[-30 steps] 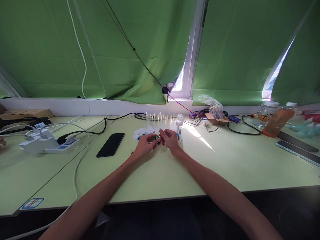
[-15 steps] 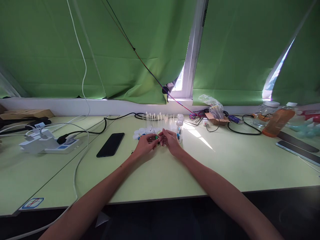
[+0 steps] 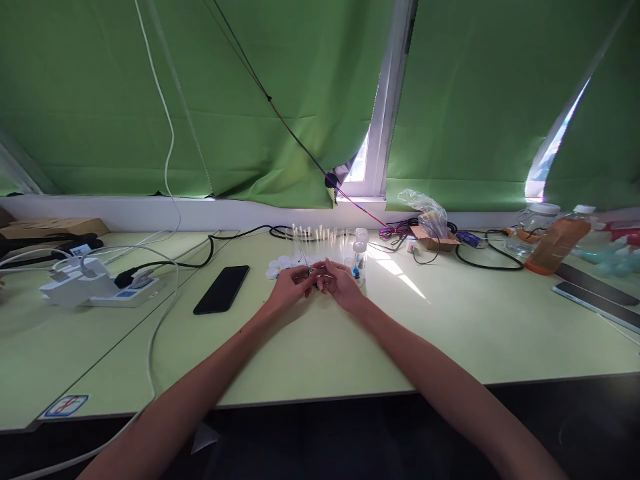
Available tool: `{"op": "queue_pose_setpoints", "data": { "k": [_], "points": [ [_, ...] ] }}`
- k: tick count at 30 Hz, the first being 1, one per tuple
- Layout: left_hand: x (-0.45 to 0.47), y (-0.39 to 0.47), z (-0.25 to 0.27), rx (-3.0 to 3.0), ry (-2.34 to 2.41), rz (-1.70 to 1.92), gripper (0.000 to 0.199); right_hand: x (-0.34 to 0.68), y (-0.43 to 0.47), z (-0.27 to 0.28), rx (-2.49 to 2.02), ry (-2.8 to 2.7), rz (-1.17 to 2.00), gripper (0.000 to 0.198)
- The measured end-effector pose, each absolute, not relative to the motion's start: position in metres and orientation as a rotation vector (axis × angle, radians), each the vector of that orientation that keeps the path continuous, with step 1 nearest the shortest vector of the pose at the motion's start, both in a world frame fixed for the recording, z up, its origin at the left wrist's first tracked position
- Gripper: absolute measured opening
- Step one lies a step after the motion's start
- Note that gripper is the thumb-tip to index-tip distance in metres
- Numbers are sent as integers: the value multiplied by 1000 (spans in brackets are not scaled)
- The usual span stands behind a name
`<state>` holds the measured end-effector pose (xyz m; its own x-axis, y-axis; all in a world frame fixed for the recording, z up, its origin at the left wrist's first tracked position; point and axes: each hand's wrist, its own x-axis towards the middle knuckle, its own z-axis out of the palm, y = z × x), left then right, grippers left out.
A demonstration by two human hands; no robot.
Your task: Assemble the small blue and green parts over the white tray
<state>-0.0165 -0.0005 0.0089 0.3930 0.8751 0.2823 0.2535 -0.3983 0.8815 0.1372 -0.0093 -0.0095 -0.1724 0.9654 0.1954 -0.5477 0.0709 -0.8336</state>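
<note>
Left hand: the left hand (image 3: 291,288) has its thumb and index finger drawn together, pinching a small green part (image 3: 309,272).
Right hand: the right hand (image 3: 342,285) curls in from the other side, fingertips bunched beside the part; whether they grip anything, I cannot tell.
Green part: between the 2 hands, just above the tabletop (image 3: 320,353), partly hidden by fingers; its exact form is too small to make out.
Handling: probably very light and stiff, easy to drop, perhaps delicate if it carries fine wires; best taken by its edges with 2 fingertips, without squeezing hard.
White caps: a loose cluster of white caps (image 3: 275,268) lies just beyond the left hand.
Clear tubes: a row of clear tubes (image 3: 323,241) stands upright behind the hands; glare hides whether anything is inside.
Capped vial: a clear vial (image 3: 359,259) with a white lid stands just beside the right hand; a blue piece (image 3: 356,272) shows low in it, or possibly behind it.
Cardboard box: the open box (image 3: 434,243), farther back, holds a crumpled clear bag (image 3: 425,208), contents unclear.
Jar: the clear jar (image 3: 531,230), far right, has a white lid and something orange inside.
Bottle: the tilted bottle (image 3: 559,241) beside it contains orange liquid.
</note>
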Motion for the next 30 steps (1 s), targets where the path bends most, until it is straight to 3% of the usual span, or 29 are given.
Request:
{"op": "queue_pose_setpoints", "data": {
  "k": [30],
  "points": [
    [-16,3,7,1777,929,1041,25,133,-12,-10,-526,-1062,1417,37]
  ]
}}
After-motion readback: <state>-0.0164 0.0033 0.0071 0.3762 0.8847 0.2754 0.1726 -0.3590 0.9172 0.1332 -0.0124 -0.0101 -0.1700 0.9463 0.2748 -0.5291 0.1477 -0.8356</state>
